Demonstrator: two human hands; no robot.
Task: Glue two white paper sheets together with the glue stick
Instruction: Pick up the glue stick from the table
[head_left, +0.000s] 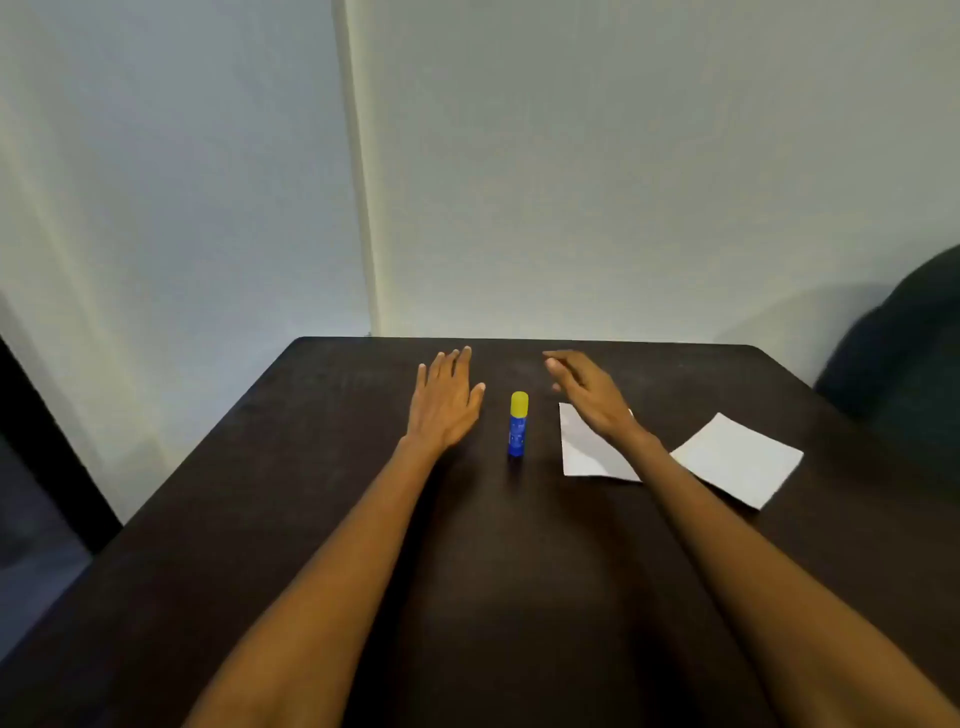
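Note:
A blue glue stick (518, 424) with a yellow cap stands upright near the middle of the dark table (322, 519). To its right lie two white paper sheets: the nearer sheet (584, 449) is partly covered by my right wrist, and the second sheet (737, 460) lies further right, apart from the first. My left hand (447, 402) is flat and open just left of the glue stick, fingers apart, holding nothing. My right hand (589, 389) hovers open above the top of the nearer sheet, right of the glue stick, holding nothing.
The table's far edge meets a pale wall (571, 182). A dark rounded chair back or cushion (904, 358) stands at the right behind the table. A dark floor area shows at the left past the table's edge.

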